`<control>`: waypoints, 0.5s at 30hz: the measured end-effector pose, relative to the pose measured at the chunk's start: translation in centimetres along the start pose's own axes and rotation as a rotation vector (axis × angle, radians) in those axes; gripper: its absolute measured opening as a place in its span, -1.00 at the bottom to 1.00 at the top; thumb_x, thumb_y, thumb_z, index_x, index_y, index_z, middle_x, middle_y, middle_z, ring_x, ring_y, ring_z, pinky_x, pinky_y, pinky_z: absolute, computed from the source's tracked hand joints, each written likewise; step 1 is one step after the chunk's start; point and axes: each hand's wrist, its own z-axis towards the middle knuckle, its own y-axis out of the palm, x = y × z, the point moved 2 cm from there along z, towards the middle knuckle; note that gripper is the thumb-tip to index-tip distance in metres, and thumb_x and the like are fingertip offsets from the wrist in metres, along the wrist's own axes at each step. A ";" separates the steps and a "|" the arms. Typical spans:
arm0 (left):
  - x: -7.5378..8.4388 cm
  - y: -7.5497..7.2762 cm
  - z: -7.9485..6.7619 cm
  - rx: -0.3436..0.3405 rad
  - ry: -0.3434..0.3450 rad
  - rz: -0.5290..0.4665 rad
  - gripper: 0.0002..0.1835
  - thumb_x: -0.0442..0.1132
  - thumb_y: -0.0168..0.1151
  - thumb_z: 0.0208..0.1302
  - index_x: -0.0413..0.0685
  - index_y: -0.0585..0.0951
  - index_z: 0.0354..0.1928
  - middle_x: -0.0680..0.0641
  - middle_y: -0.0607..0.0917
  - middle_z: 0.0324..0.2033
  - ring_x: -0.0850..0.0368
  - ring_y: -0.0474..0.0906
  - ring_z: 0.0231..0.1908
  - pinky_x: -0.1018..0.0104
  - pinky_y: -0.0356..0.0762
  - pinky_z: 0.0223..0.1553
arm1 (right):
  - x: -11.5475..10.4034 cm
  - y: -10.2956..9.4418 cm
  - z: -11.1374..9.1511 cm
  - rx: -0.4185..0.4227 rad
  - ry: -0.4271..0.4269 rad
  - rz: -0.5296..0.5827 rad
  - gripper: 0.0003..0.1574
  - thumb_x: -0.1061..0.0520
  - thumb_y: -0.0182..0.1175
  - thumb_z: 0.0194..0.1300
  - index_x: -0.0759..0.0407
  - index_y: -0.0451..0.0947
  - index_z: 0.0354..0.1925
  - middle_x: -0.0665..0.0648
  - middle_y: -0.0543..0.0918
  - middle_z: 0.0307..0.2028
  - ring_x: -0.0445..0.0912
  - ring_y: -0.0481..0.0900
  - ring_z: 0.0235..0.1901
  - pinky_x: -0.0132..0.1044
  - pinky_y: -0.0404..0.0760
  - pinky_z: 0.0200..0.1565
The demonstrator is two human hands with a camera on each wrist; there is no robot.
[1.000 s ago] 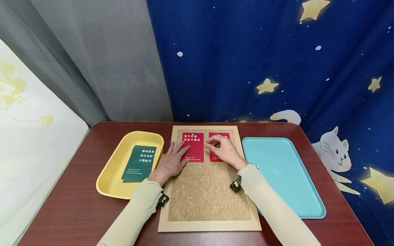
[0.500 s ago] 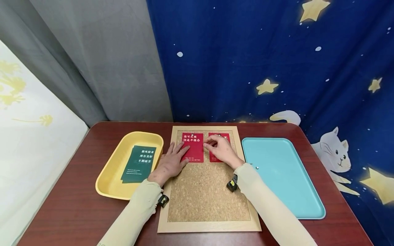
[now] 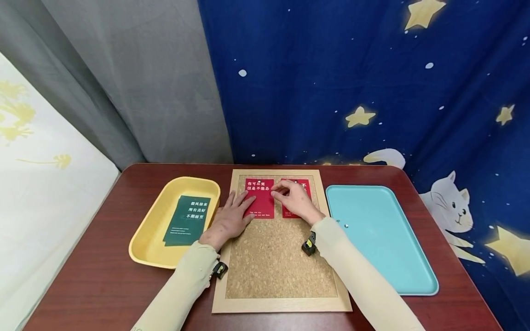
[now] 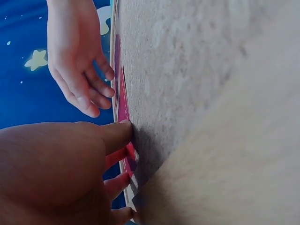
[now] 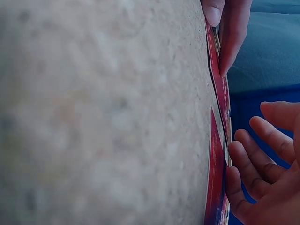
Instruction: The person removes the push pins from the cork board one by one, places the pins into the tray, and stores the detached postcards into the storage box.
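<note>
A red card with white lettering lies on the upper left of a wood-framed cork board, a small pale pin at its top. My left hand rests on its left side with fingers spread. Beside it on the right is a second red card, with a pin at its top, partly hidden by my right hand. That hand hovers over the gap between the cards, fingertips near the first card's right edge. In the right wrist view its fingers are loosely bent and apart, with nothing between them.
Left of the board stands a yellow tray holding dark green cards. A light blue tray lies to the right, with small shiny pins near its left side. The dark red table ends at curtains behind.
My right hand has shifted slightly left, from over the second red card toward the first card's right edge. My left hand has stayed in place.
</note>
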 end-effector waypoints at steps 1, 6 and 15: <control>0.0 0.0 0.0 -0.002 -0.001 0.000 -0.33 0.03 0.11 0.56 0.12 0.26 0.61 -0.14 0.12 0.66 -0.33 -0.14 0.66 -0.46 0.25 0.45 | -0.1 0.0 0.1 -0.001 0.001 -0.001 -0.71 0.06 0.30 0.48 0.16 0.71 0.07 0.11 0.77 -0.08 -0.04 0.69 -0.12 -0.21 0.69 -0.04; 0.0 0.2 0.1 -0.003 -0.005 0.000 -0.33 0.04 0.11 0.55 0.13 0.26 0.61 -0.14 0.11 0.66 -0.33 -0.16 0.66 -0.46 0.24 0.46 | -0.3 0.3 0.4 -0.004 0.012 -0.004 -0.71 0.08 0.30 0.48 0.16 0.71 0.07 0.11 0.78 -0.07 -0.04 0.71 -0.10 -0.21 0.69 -0.02; 0.0 0.2 0.0 0.005 -0.001 -0.003 -0.33 0.05 0.12 0.55 0.15 0.26 0.61 -0.13 0.12 0.65 -0.33 -0.15 0.66 -0.46 0.26 0.44 | -0.4 0.4 0.8 0.003 0.023 -0.008 -0.74 0.06 0.30 0.48 0.10 0.71 0.05 0.08 0.78 -0.07 -0.05 0.70 -0.10 -0.19 0.69 -0.04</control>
